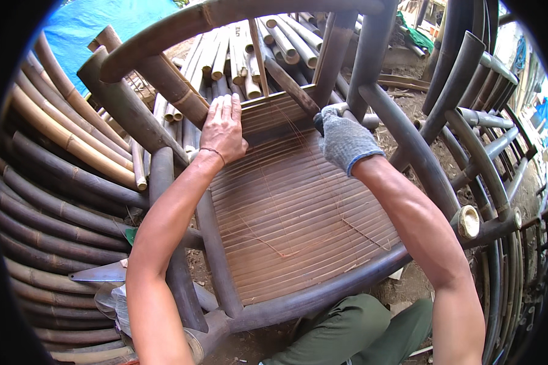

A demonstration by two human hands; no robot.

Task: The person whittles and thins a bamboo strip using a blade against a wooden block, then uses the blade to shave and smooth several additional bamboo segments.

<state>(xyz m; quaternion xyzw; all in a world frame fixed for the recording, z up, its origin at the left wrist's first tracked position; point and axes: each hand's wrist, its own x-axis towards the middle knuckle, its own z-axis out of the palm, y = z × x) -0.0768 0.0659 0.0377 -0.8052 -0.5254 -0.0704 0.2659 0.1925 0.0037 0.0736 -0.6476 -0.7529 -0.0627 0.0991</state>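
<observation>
A dark bamboo chair (313,310) stands before me, its seat of narrow bamboo slats (286,213) facing up. My bare left hand (224,131) is at the seat's back left corner, beside a back post. Its fingers are bent over the edge of a bamboo slat (280,97), and their tips are partly hidden. My right hand (347,140), in a grey knitted glove, is closed around the dark handle of a long-bladed knife (291,85). The blade points up and left, across the opening of the backrest, above the slat.
Bent dark bamboo poles (61,225) are stacked at the left, with a handsaw (97,272) lying near them. Cut bamboo lengths (286,39) are piled behind the chair. Another bamboo frame (487,152) stands at the right. A blue tarp (97,30) hangs at the back left.
</observation>
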